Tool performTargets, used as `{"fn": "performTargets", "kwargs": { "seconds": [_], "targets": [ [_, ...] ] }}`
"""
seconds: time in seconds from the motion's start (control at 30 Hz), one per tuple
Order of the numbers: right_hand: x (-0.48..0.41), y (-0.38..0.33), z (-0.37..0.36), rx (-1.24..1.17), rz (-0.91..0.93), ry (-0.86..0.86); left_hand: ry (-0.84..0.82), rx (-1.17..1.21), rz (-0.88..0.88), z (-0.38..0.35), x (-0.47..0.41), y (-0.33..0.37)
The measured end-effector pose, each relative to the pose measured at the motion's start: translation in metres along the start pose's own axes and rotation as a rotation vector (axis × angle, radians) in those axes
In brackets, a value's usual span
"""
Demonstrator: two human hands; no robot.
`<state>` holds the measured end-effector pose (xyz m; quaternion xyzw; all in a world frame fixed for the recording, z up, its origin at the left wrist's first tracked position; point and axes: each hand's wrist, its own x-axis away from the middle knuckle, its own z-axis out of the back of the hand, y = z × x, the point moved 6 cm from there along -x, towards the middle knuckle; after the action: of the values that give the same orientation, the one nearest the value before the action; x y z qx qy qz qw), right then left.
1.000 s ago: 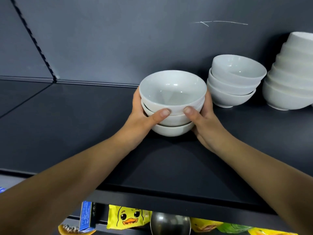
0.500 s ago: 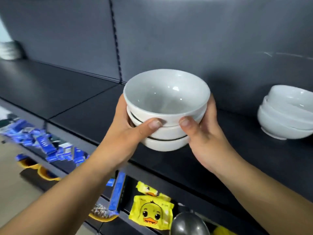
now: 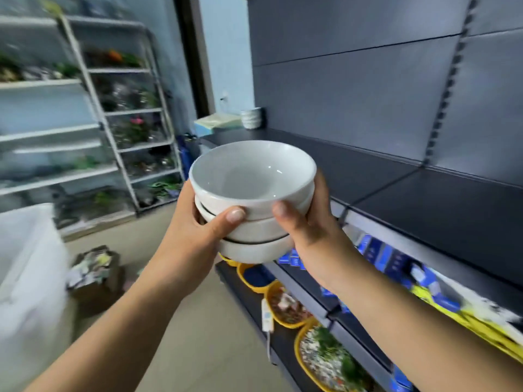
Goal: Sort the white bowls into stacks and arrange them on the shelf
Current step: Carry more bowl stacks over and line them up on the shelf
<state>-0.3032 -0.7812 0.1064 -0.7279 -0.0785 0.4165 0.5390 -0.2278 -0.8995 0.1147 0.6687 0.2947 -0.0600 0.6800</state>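
Three nested glossy white ceramic bowls (image 3: 252, 205) (one stack) are held left of the dark shelf (image 3: 424, 205); left hand (image 3: 195, 236) and right hand (image 3: 311, 230) are curled around opposite sides, thumbs pressed on the near face.

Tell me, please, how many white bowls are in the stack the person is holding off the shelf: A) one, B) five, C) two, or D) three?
D: three nested bowls can be counted in the stack of bowls, which the left hand and the right hand hold from either side.
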Motion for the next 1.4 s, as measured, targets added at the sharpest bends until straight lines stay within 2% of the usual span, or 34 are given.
{"fn": "performTargets", "kwargs": {
  "seconds": [0.23,0.47,0.73,0.87,1.13,1.4],
  "targets": [
    [-0.063,0.045,-0.121,-0.096,-0.041,-0.157,0.124,-0.035,-0.031,0.13,-0.002,0.012],
    [-0.146,0.119,-0.191,-0.119,-0.069,-0.246,0.251,-0.072,0.002,0.233,-0.037,-0.02],
    [-0.302,0.214,-0.215,-0.138,-0.079,-0.293,0.374,-0.137,0.06,0.331,-0.173,-0.08],
    [-0.373,0.248,-0.218,-0.157,-0.072,-0.297,0.385,-0.165,0.066,0.366,-0.241,-0.103],
    [-0.488,0.318,-0.217,-0.122,-0.075,-0.213,0.335,-0.14,0.07,0.435,-0.359,-0.171],
    [-0.591,0.374,-0.179,-0.01,-0.06,0.113,-0.024,-0.004,0.041,0.469,-0.513,-0.26]
  ]
}}
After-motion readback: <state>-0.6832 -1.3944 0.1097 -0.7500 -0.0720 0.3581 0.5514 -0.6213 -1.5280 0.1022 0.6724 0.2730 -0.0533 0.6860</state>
